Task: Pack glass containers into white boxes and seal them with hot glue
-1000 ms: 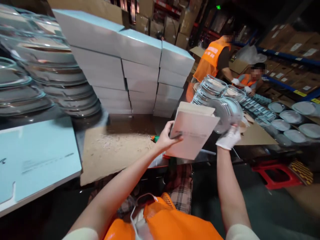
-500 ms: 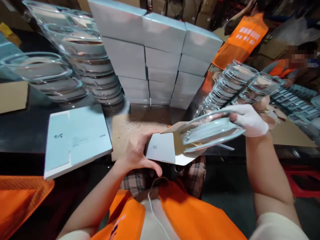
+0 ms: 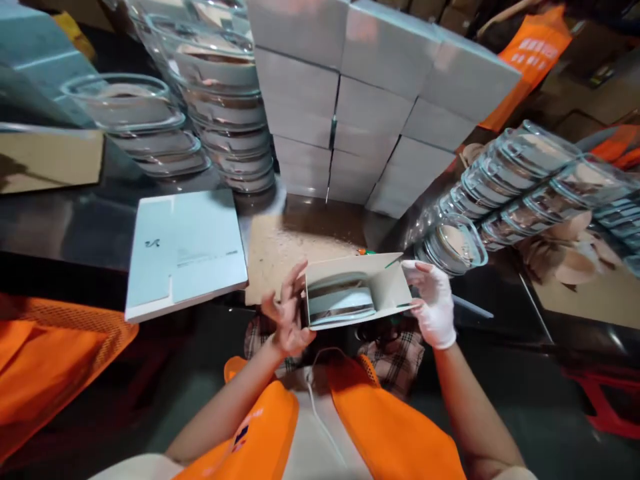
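In the middle, a small white cardboard box (image 3: 357, 261) is held up in front of me with its open side facing me. Inside its left part lies a clear glass dish (image 3: 345, 303). My left hand (image 3: 290, 317), bare, supports the box's left end, thumb at the lower corner and fingers curved beside it. My right hand (image 3: 434, 303), in a white glove, pinches the opposite end between thumb and fingers. Just right of that hand, glass containers (image 3: 453, 243) stand stacked on the dark table (image 3: 510, 313).
A wall of white boxes (image 3: 373, 100) rises ahead. Glass containers (image 3: 225, 107) are stacked at the left, near flat pale-blue cartons (image 3: 187, 250). A cardboard sheet (image 3: 270, 250) lies under the left hand's far side. An orange vest (image 3: 535, 57) shows a person behind.
The glass dish has gone from my right hand into the box. That hand has moved left onto the box's right end, and the box has turned its opening toward me.
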Tool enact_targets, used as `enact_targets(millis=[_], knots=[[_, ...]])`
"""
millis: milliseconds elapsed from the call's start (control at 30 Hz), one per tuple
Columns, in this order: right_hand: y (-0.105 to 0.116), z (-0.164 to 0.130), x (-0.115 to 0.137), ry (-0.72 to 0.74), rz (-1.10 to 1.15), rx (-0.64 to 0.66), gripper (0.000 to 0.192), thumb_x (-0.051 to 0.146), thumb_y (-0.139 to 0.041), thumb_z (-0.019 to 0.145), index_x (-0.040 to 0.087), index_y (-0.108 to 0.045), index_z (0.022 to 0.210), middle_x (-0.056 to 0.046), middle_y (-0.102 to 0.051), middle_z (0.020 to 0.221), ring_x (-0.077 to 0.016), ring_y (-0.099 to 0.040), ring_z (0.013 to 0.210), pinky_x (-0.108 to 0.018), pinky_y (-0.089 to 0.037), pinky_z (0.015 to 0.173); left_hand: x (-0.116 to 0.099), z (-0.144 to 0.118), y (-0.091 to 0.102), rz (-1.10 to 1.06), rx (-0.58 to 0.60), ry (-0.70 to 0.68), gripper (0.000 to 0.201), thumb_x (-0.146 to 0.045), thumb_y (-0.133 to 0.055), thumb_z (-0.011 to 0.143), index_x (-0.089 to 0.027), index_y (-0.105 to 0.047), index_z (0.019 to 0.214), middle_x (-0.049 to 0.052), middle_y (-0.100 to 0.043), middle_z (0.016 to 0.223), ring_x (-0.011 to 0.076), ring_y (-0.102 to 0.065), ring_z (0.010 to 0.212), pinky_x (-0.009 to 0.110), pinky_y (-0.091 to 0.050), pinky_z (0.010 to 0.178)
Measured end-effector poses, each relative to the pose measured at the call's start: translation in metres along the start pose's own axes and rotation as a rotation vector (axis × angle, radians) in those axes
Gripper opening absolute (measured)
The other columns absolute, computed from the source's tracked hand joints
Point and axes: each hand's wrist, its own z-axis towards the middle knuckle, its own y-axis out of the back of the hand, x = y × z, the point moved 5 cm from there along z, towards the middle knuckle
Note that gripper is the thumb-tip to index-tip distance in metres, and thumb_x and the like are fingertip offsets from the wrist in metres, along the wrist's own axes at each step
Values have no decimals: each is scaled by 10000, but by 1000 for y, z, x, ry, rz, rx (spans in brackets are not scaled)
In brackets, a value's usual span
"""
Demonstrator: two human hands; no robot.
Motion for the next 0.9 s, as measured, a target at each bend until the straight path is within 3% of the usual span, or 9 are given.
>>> enact_targets(millis=[167, 233, 300, 400, 500, 567, 667, 733, 900], knots=[[-59, -24, -4, 70, 48, 126, 735, 940, -691, 687, 263, -769, 962, -104, -570, 1546, -394, -529, 1463, -535, -461, 1194, -37, 8, 9, -80, -6, -207, 506, -725, -548, 941, -272, -736, 1064, 129, -670, 1202, 349, -706, 1136, 543, -591, 969], [-72, -27, -3, -28, 62, -4, 613, 838, -663, 812, 251, -747, 966, -118, -632, 1453, -373, -575, 1405, -527, -467, 1182, -44, 11, 11, -27, -66, -181, 464, -698, -576, 949, -268, -714, 1056, 105, -685, 1072, 326, -708, 1083, 487, -604, 904], [-79, -30, -1, -129, 97, -186, 448, 625, -727, 864, 269, -677, 1131, -105, -667, 1357, -315, -651, 1278, -486, -515, 1121, -48, 12, 12, -24, -146, -156, 435, -636, -635, 950, -349, -603, 1276, 63, -681, 1072, 272, -710, 1014, 426, -604, 834], [-86, -28, 6, -187, 158, -234, 548, 400, -791, 828, 303, -533, 1301, -74, -653, 1322, -242, -686, 1171, -410, -555, 1057, -51, 13, 14, -60, -144, -225, 527, -540, -674, 968, -433, -476, 1444, 37, -670, 1131, 237, -704, 1012, 389, -592, 826], [-74, -23, 6, -225, 153, -114, 555, 433, -753, 870, 306, -506, 1350, -82, -639, 1383, -237, -680, 1210, -387, -557, 1053, -52, 17, 20, 36, -29, -308, 353, -561, -721, 941, -301, -762, 1176, 51, -669, 1005, 232, -676, 939, 353, -563, 796], [-50, -23, -4, -281, 21, -72, 426, 531, -648, 945, 276, -590, 1281, -90, -692, 1316, -247, -695, 1178, -393, -556, 1036, -50, 20, 25, 103, -3, -299, 424, -644, -699, 927, -270, -816, 1087, 56, -660, 991, 208, -644, 851, 336, -537, 741], [-1, -29, -30, -420, -474, -155, 418, 606, -552, 960, 226, -705, 1039, -110, -757, 1087, -281, -714, 1047, -433, -550, 989, -44, 21, 27, 144, 3, -311, 601, -816, -628, 867, -278, -809, 1065, 66, -649, 1016, 233, -646, 888, 370, -547, 753], [19, -33, -49, -571, -738, -143, 396, 591, -696, 839, 217, -725, 966, -120, -769, 1024, -305, -719, 991, -440, -547, 948, -40, 17, 24, 147, 2, -369, 595, -839, -680, 807, -300, -782, 1040, 56, -634, 949, 259, -645, 917, 419, -565, 812], [19, -33, -85, -849, -491, -87, 332, 327, -883, 530, 225, -693, 782, -49, -744, 747, -272, -713, 833, -330, -530, 747, -39, 11, 21, 238, -41, -417, 302, -558, -785, 831, -327, -695, 1003, 16, -559, 798, 279, -634, 896, 474, -549, 874]])
